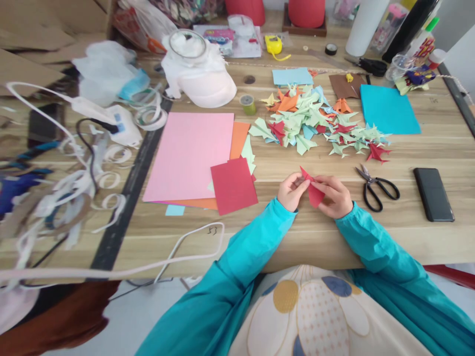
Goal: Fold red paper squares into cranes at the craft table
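Note:
A partly folded piece of red paper [316, 196] is held above the table's front half between my two hands. My left hand [292, 190] pinches its left side near a pointed tip. On the other side, the fingers of my right hand [334, 196] are closed on the same paper. Left of my hands, a stack of flat red paper squares [233, 186] overlaps a large pink sheet [193, 153]. Beyond my hands lies a heap of folded paper planes [302, 118] in green, red, orange and blue.
Black-handled scissors [378, 187] and a dark phone [433, 194] lie to the right. Blue sheets [389, 110] rest at the back right, and a thread spool [247, 105] stands behind the pink sheet. A white cable [185, 258] crosses the front left, near tangled strips and a power strip [124, 126].

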A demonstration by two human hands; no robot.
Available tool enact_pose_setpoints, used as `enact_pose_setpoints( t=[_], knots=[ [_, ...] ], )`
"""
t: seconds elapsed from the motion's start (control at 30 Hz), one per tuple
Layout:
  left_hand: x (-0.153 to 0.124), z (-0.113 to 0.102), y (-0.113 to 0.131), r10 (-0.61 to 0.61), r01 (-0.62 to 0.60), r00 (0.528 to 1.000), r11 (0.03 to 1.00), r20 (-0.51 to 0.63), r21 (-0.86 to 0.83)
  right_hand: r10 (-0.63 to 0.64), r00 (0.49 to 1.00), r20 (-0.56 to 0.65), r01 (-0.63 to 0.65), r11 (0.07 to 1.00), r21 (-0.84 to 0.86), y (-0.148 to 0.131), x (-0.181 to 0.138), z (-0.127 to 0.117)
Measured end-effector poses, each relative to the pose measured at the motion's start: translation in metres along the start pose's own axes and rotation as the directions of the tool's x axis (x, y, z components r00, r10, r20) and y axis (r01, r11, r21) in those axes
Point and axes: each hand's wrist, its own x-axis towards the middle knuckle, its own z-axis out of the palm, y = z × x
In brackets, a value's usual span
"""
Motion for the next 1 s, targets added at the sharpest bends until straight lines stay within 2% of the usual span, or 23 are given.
enact_pose_setpoints(
  t=[0.13, 0.23, 0.37, 0.43, 0.53, 0.63, 0.73, 0.8, 0.9, 1.0],
  knots=[
    [0.002, -0.004, -0.002, 0.015, -0.014, 1.0, 1.0, -0.022, 0.019, 0.018, 0.995, 0.097, -0.031, 0.991, 0.13, -0.009, 0.003, -0.01],
    [0.003, -0.007, -0.006, 0.013, -0.012, 0.999, 1.0, -0.035, 0.02, 0.106, 0.992, 0.07, -0.119, 0.968, 0.22, -0.013, 0.005, -0.014],
    [0.0, -0.006, -0.006, -0.056, 0.051, 0.996, 0.996, 0.076, 0.069, 0.332, 0.942, -0.045, -0.302, 0.899, 0.318, -0.01, 0.006, -0.011],
    [-0.002, -0.005, -0.002, -0.023, -0.003, 0.986, 0.988, 0.167, 0.156, 0.414, 0.909, -0.038, -0.365, 0.837, 0.408, -0.007, 0.006, -0.007],
    [-0.004, -0.004, 0.003, 0.03, -0.115, 0.961, 0.947, 0.275, 0.3, 0.47, 0.882, 0.022, -0.413, 0.752, 0.513, -0.005, 0.008, -0.004],
    [-0.003, -0.006, 0.005, 0.003, -0.085, 0.975, 0.928, 0.221, 0.362, 0.507, 0.862, 0.02, -0.415, 0.682, 0.602, -0.006, 0.011, -0.005],
    [-0.001, -0.009, 0.003, -0.053, 0.024, 0.993, 0.968, 0.109, 0.249, 0.601, 0.799, 0.0, -0.431, 0.573, 0.697, -0.006, 0.012, -0.005],
    [0.001, -0.009, 0.002, -0.095, 0.084, 0.992, 0.988, 0.078, 0.131, 0.655, 0.755, 0.013, -0.452, 0.506, 0.735, -0.004, 0.011, -0.004],
    [0.002, -0.008, 0.001, -0.107, 0.105, 0.989, 0.994, 0.105, 0.023, 0.69, 0.722, 0.056, -0.473, 0.433, 0.767, 0.0, 0.008, -0.001],
    [0.0, -0.006, 0.003, -0.097, 0.097, 0.985, 0.995, 0.145, 0.008, 0.683, 0.725, 0.084, -0.473, 0.405, 0.783, 0.001, 0.006, 0.001]
  ],
)
